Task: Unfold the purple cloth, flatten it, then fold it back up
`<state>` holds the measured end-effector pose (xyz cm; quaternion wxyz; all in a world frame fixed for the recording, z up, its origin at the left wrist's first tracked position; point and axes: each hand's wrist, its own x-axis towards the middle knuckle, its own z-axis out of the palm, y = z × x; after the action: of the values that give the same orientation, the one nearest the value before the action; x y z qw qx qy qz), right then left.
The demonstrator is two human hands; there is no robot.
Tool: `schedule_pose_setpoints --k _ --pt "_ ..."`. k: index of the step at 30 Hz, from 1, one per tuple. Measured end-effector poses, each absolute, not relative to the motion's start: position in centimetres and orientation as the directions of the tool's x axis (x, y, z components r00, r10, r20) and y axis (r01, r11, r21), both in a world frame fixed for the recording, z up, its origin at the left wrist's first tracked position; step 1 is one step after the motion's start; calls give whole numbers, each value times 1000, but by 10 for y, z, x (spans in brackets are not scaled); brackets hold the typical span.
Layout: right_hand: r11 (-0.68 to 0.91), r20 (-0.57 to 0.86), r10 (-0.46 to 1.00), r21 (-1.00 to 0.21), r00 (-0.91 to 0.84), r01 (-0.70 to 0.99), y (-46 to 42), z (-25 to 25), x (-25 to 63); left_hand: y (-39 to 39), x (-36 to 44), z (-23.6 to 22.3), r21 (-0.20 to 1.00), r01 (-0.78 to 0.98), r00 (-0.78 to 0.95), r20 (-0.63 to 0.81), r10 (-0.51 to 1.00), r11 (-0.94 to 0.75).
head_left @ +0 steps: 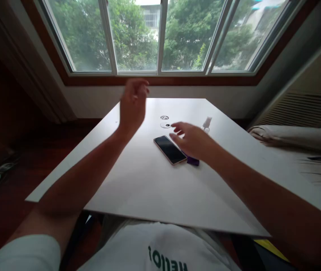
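The table [138, 188] beneath my arms is white, flat and faintly glossy, with window light on its far part. My left hand [133, 103] is up above the far left part of the table, fingers curled in; it is blurred, and I cannot tell whether they close on anything. My right hand [191, 138] is over the middle, palm down, thumb and forefinger parted by a modest gap, with nothing visible between them. The phone [170, 149] lies on the table by my right thumb, set aslant, its far end toward the left. Its screen is dark, its edge thin and pinkish gold; whether my thumb touches it I cannot tell. A purple piece [193, 161] lies just beside its near right corner, partly hidden by my right hand. Beyond that hand, to the right, is a whitish, see-through clip [207, 122] with a ring shape at its base. Near my right fingertips lies a pale disc [164, 125] with a dark spot; just beyond it is a smaller, grey-patterned roundel [164, 117].
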<state>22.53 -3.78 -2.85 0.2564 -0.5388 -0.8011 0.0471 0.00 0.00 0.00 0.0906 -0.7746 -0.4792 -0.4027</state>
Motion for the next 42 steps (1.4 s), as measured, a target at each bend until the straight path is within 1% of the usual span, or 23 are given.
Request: schedule_pose_setpoints --k 2,3,5,7,10,13,16,18,20,21,23,24,26,28,30,32,34,36,38,40,42 --pt "367 245 922 -308 -300 878 -42 -54 217 -2 5 -22 327 780 198 680 706 -533" --pt "321 206 940 -279 -270 905 -43 -68 214 -4 7 -38 366 766 206 638 742 -528" --pt "272 183 954 -204 -237 940 -42 -91 207 -9 8 -70 407 771 244 521 818 -489" --pt "271 202 951 -172 -235 947 -39 -105 202 -14 6 -98 418 798 210 482 850 -434" --pt "259 254 945 -192 -207 946 -32 -110 197 -16 -2 -120 447 798 176 470 865 -405" --pt "236 305 939 -225 -162 945 -27 -108 194 -15 -6 -125 497 776 154 447 881 -389" --pt "255 338 927 -249 -163 934 -28 -105 193 -12 -4 -128 585 748 69 401 914 -313" --pt "280 363 917 -285 -167 917 -31 -103 192 -11 0 -130 662 699 23 359 933 -272" --pt "295 391 908 -344 -149 892 -35 -102 190 -12 6 -130 770 598 -34 301 953 -222" --pt "296 398 908 -381 -133 876 -37 -101 188 -13 9 -130 839 513 -70 251 965 -181" --pt "288 382 918 -463 -104 838 -41 -101 184 -15 17 -128 959 275 -108 104 989 -71" --pt "284 363 927 -504 -99 816 -43 -102 181 -17 20 -127 987 158 -96 40 995 -24" --pt "299 333 935 -558 -121 774 -46 -104 177 -20 24 -125 1000 12 -52 -24 998 25" --pt "358 340 922 -566 -185 743 -48 -105 175 -19 23 -125 999 -27 -28 -26 999 25" --pt "424 364 897 -543 -252 725 -50 -105 178 -16 14 -124 996 -73 -22 -45 999 43" --pt "464 387 875 -490 -292 738 -51 -102 185 -9 0 -123 989 -133 -41 -70 997 64" --pt "466 408 862 -401 -302 789 -50 -99 197 0 -18 -121 995 -91 -83 -46 996 38" --pt "425 396 870 -302 -293 853 -48 -96 212 8 -37 -120 999 21 -124 -28 992 31" --pt "355 339 902 -230 -267 906 -43 -95 226 16 -53 -119 981 191 -197 9 980 29" --pt "284 257 938 -179 -234 942 -37 -95 237 24 -64 -119 925 379 -259 73 963 31" --pt "214 173 967 -144 -188 966 -31 -96 244 30 -72 -121 824 565 -266 140 954 36"
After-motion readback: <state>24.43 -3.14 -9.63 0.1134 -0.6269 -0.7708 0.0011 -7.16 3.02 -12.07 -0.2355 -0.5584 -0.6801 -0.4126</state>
